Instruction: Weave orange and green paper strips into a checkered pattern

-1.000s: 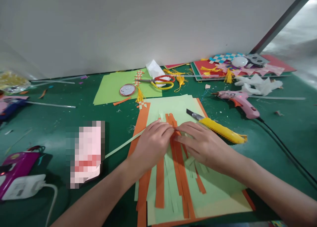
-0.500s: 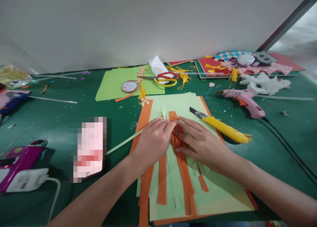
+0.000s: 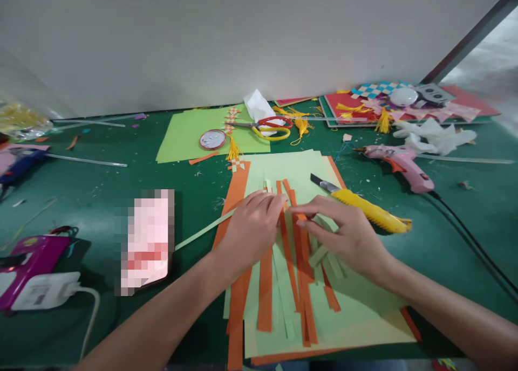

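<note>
Several orange paper strips (image 3: 265,295) and pale green paper strips (image 3: 329,258) lie lengthwise on a stack of pale green and orange sheets (image 3: 364,322). My left hand (image 3: 254,220) is closed over the upper part of the strips, its fingertips pinched at their top; what lies under the palm is hidden. Out of its left side runs a thin green strip (image 3: 204,232). My right hand (image 3: 346,228) bends its index finger and thumb round the edge of an orange strip, close to the left fingertips. A yellow utility knife (image 3: 368,210), blade out, rests just beyond the right hand.
A pink glue gun (image 3: 399,166) with a black cord lies at right. Scissors (image 3: 271,128), a round tin (image 3: 212,139) and tassels are at the back on green paper (image 3: 178,136). A blurred phone (image 3: 148,236) and a purple power strip (image 3: 36,263) sit left.
My right hand has drawn its spread fingers together into a pinch and shifted slightly right. The orange strips are fanned further apart, and more green strips show under it. The left hand barely moved.
</note>
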A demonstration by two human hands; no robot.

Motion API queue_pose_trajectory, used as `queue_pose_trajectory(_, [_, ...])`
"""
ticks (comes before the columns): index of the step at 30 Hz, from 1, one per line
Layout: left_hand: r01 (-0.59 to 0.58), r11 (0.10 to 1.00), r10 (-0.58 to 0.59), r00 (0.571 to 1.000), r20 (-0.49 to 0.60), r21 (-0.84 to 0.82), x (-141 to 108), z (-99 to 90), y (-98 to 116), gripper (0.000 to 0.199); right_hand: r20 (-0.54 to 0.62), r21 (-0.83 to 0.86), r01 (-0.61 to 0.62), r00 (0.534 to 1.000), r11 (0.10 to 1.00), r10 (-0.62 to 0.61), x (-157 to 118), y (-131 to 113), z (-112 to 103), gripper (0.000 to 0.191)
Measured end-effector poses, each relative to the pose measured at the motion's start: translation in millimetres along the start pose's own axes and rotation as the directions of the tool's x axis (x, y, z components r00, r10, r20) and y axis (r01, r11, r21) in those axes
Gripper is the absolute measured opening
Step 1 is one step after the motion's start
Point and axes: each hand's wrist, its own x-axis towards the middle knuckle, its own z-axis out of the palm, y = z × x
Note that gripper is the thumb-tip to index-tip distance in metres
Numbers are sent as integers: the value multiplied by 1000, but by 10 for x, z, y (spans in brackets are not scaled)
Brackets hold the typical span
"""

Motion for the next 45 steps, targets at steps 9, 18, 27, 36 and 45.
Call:
queue_pose_trajectory(9, [40,948,-95,982,-160,-315,24,-156,91,23,-92,484,-185,961,855,260,30,-3,-100,37])
queue_pose_trajectory(18, [76,825,-63,997,42,-560,6,-191,189,19,-116,462,-181,958,868,262,-10,-82,-49,18])
queue_pose_trajectory(27, [272,666,-64,949,309,-695,53,-286,220,31,-191,550,-159,932,820,308,54,54,-116,16])
queue_pose_trajectory(36, [352,612,-126,928,351,-709,38,-244,218,32,-350,612,-129,841,781,413,175,71,-261,26])
queue_pose_trajectory(45, [383,338,-256,916,308,-860,45,-281,214,11,-400,612,-105,814,784,421,233,152,-356,45])
